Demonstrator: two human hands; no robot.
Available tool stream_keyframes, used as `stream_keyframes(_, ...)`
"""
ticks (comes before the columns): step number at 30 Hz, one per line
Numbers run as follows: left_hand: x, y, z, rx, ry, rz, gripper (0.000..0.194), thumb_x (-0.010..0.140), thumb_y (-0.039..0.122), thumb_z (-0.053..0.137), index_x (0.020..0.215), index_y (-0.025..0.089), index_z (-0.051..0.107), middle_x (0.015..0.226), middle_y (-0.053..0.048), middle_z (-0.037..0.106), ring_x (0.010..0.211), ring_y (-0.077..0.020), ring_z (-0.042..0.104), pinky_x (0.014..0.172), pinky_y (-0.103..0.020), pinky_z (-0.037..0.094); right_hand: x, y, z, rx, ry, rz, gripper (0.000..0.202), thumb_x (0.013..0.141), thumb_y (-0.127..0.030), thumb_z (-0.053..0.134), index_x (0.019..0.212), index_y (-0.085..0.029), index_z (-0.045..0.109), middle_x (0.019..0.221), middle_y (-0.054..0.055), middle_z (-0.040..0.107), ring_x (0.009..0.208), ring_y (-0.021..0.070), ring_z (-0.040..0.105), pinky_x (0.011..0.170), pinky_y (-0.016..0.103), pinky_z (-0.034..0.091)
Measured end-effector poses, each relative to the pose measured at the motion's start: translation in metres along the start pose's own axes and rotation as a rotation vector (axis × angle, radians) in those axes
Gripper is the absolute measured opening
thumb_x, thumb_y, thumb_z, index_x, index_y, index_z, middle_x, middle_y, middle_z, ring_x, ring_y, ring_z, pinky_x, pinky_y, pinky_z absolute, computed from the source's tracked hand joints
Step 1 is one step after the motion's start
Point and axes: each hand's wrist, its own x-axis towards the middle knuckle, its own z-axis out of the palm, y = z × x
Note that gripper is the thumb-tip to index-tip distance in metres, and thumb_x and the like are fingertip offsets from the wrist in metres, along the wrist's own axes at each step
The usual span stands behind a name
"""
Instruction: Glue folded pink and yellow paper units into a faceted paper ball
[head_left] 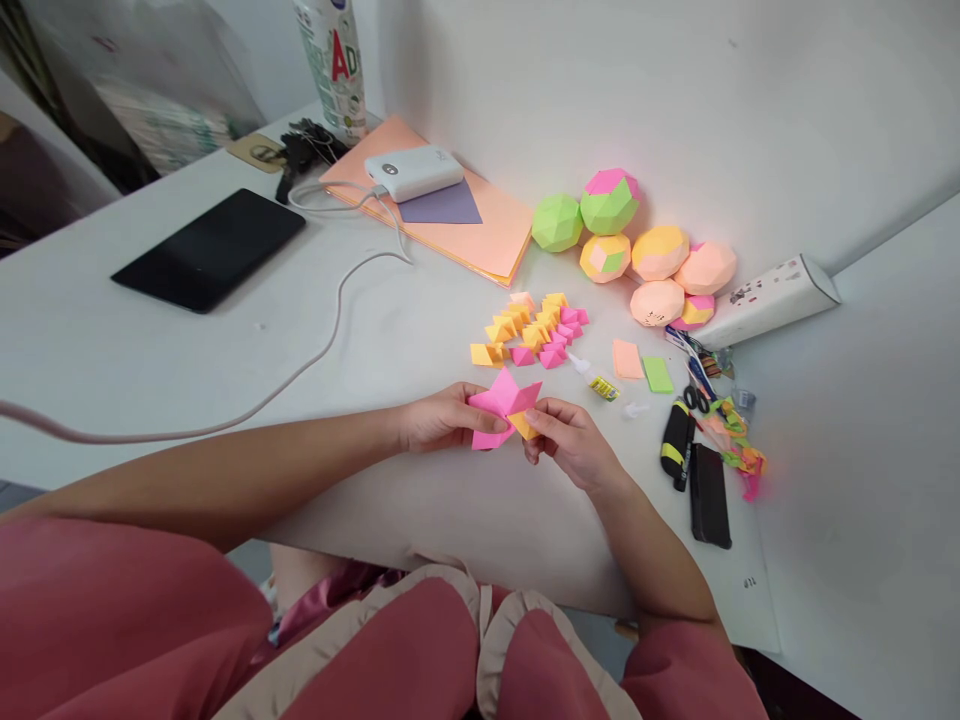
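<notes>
My left hand (448, 416) pinches the left side of a pink folded-paper star (504, 393) above the table's near edge. At the star's lower right, an orange folded piece (523, 425) touches it, held between the thumb and fingers of my right hand (564, 436). Just beyond my hands lie rows of small folded pieces, orange (504, 326) and pink (553, 355). A small glue tube (602, 386) with a yellow label rests right of them, beside peach paper slips (627, 360) and green slips (658, 375).
Finished paper balls (660, 252) sit against the wall. Peach sheets (450, 225) carry a white power bank (416, 172), its cable (339, 310) running left. A black tablet (210, 250) lies left; a phone (709, 495), scissors (696, 398) and scraps (739, 440) lie right.
</notes>
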Motion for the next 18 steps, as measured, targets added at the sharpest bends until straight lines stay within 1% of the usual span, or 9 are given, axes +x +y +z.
stream_keyframes(2, 0.0001, 0.0001, 0.0004, -0.014, 0.013, -0.006, 0.019, 0.074, 0.018, 0.065, 0.092, 0.012, 0.070, 0.090, -0.011, 0.070, 0.095, -0.0247, 0.061, 0.089, -0.038, 0.042, -0.0004, 0.0004, -0.0005, -0.014, 0.012, -0.011, 0.024, 0.077, -0.037, 0.064, 0.066, -0.016, 0.057, 0.056, -0.004, 0.052, 0.050, 0.0075, 0.047, 0.049, 0.024, 0.040)
stream_keyframes(6, 0.0007, -0.0007, 0.0005, -0.043, 0.121, -0.026, 0.019, 0.068, 0.018, 0.069, 0.087, 0.012, 0.070, 0.085, -0.009, 0.070, 0.088, -0.0244, 0.062, 0.086, -0.039, 0.044, -0.0011, -0.0001, -0.0004, -0.025, 0.026, -0.025, 0.024, 0.077, -0.037, 0.064, 0.067, -0.016, 0.058, 0.052, -0.004, 0.050, 0.047, 0.0068, 0.045, 0.046, 0.022, 0.037)
stream_keyframes(8, 0.0009, -0.0009, 0.0002, -0.052, 0.151, -0.033, 0.019, 0.067, 0.018, 0.070, 0.085, 0.012, 0.070, 0.084, -0.009, 0.070, 0.087, -0.0242, 0.062, 0.085, -0.039, 0.044, -0.0013, -0.0007, 0.0002, -0.004, 0.022, -0.015, 0.024, 0.077, -0.037, 0.065, 0.069, -0.016, 0.059, 0.050, -0.004, 0.051, 0.045, 0.0068, 0.045, 0.046, 0.022, 0.038)
stream_keyframes(13, 0.0009, 0.0003, 0.0010, -0.085, 0.141, -0.027, 0.015, 0.067, 0.016, 0.070, 0.082, 0.013, 0.070, 0.081, -0.007, 0.069, 0.085, -0.0220, 0.062, 0.088, -0.039, 0.044, -0.0004, -0.0001, -0.0003, 0.078, -0.008, 0.014, 0.022, 0.076, -0.037, 0.066, 0.071, -0.016, 0.060, 0.051, -0.003, 0.058, 0.045, 0.0078, 0.050, 0.047, 0.023, 0.041)
stream_keyframes(18, 0.0011, -0.0006, 0.0007, -0.089, 0.095, -0.017, 0.018, 0.069, 0.016, 0.068, 0.086, 0.013, 0.071, 0.087, -0.009, 0.071, 0.091, -0.0242, 0.062, 0.090, -0.039, 0.044, 0.0006, 0.0024, -0.0027, 0.100, -0.015, 0.027, 0.022, 0.075, -0.037, 0.067, 0.072, -0.016, 0.061, 0.055, -0.001, 0.062, 0.049, 0.0094, 0.054, 0.049, 0.024, 0.044)
